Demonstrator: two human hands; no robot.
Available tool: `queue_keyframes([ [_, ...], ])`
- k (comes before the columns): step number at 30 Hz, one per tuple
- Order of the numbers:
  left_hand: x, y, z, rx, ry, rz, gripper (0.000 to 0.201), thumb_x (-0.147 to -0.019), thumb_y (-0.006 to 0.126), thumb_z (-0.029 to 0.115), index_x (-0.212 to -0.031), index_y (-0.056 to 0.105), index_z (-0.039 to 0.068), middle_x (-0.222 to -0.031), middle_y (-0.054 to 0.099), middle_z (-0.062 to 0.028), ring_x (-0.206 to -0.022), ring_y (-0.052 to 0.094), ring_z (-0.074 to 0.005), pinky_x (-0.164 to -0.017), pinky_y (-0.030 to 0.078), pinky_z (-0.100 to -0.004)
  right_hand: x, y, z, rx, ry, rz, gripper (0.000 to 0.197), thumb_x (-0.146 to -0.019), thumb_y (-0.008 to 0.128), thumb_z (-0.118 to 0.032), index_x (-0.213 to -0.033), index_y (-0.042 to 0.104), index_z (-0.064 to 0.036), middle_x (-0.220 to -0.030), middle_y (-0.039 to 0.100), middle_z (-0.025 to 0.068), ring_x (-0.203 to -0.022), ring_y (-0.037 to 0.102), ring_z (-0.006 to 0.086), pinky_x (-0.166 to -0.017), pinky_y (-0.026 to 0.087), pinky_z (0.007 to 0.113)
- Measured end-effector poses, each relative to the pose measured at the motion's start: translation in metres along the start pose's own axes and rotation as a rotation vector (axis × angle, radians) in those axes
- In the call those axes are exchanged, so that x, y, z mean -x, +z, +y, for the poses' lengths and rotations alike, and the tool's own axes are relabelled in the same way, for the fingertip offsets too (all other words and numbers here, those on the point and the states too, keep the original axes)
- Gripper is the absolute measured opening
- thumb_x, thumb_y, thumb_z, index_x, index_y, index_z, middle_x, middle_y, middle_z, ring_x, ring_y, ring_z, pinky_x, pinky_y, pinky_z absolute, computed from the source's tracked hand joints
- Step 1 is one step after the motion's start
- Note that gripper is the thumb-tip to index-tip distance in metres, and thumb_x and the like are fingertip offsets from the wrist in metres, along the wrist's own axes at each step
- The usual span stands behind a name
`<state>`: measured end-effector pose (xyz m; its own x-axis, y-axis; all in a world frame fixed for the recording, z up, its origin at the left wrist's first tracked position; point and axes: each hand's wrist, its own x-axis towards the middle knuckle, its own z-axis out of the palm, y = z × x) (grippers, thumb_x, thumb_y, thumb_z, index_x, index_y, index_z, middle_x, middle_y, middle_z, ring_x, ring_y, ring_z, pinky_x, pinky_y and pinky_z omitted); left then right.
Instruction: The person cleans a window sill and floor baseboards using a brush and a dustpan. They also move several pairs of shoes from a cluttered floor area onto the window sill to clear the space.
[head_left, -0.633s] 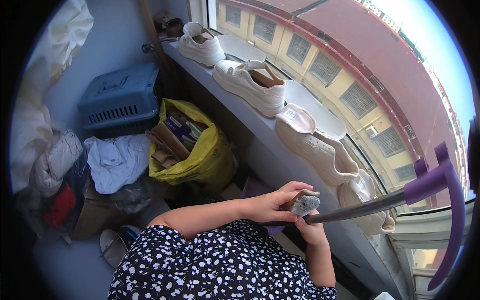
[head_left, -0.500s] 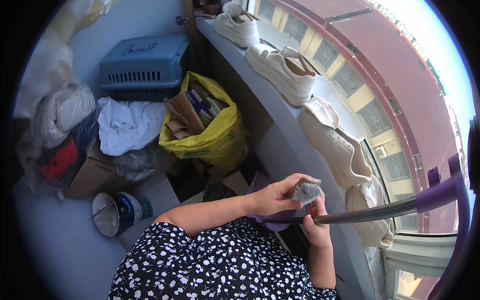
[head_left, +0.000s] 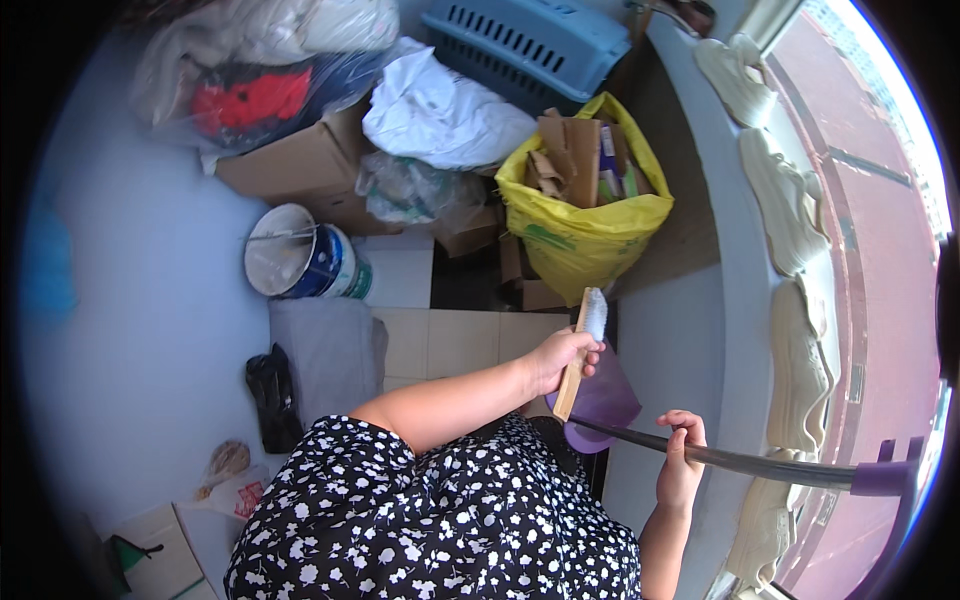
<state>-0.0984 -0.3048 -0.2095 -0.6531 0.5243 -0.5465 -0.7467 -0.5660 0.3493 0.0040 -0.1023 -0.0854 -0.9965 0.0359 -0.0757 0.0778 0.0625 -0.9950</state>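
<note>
Brush (head_left: 570, 385): seen end-on between close-set hands in the earlier frame, now turned lengthwise; hands apart. Located right of centre, slanting, bristles (head_left: 597, 313) at the upper end, wooden handle below.

Left hand (head_left: 560, 362): centre of frame; fingers and thumb wrapped firmly about the brush near mid-length.

Right hand (head_left: 682, 465): lower right of centre; fingers partly curled, lying across the pole (head_left: 770, 468). Whether closed on it or merely against it, cannot tell.

Step in hand, as judged: brush held and oriented, not visibly applied to anything. Next move calls for a secure left hold, with the brush clear of the pole.

Purple pan (head_left: 615, 385): just right of the brush, at the pole's left end.

Yellow bag (head_left: 590, 240): above the brush, upper right of centre; filled with cardboard (head_left: 570, 150).

Shoes (head_left: 800, 375): pale, in a row down the right side, on a sill (head_left: 735, 220).

Crate (head_left: 530, 50): blue, top centre.

Cloth (head_left: 440, 110): white, upper centre, left of the bag.

Bucket (head_left: 340, 265): tipped, left of centre.
</note>
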Motion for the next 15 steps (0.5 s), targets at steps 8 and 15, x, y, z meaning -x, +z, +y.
queue_keyframes([
  [8, 0.071, -0.104, 0.016, 0.081, 0.148, 0.236, 0.023, -0.093, 0.048, 0.023, -0.109, 0.048, 0.007, -0.088, 0.059, -0.0083, -0.076, 0.059, -0.0157, -0.065, 0.052, -0.0274, -0.003, 0.070, 0.025, -0.171, -0.015, -0.154, 0.022, -0.090, 0.057, -0.027, -0.090, 0.046, -0.0081, -0.075, 0.038, -0.0002, -0.067, 0.037, 0.0103, -0.065, 0.035, 0.027],
  [15, 0.188, -0.202, 0.014, -0.069, 0.136, 0.353, 0.020, -0.095, 0.046, 0.026, -0.107, 0.043, 0.010, -0.082, 0.056, -0.0057, -0.068, 0.058, -0.0150, -0.058, 0.049, -0.0269, -0.009, 0.146, 0.007, -0.349, -0.100, -0.133, 0.026, -0.086, 0.063, -0.024, -0.085, 0.043, -0.0082, -0.067, 0.035, -0.0016, -0.058, 0.032, 0.0083, -0.050, 0.029, 0.022],
])
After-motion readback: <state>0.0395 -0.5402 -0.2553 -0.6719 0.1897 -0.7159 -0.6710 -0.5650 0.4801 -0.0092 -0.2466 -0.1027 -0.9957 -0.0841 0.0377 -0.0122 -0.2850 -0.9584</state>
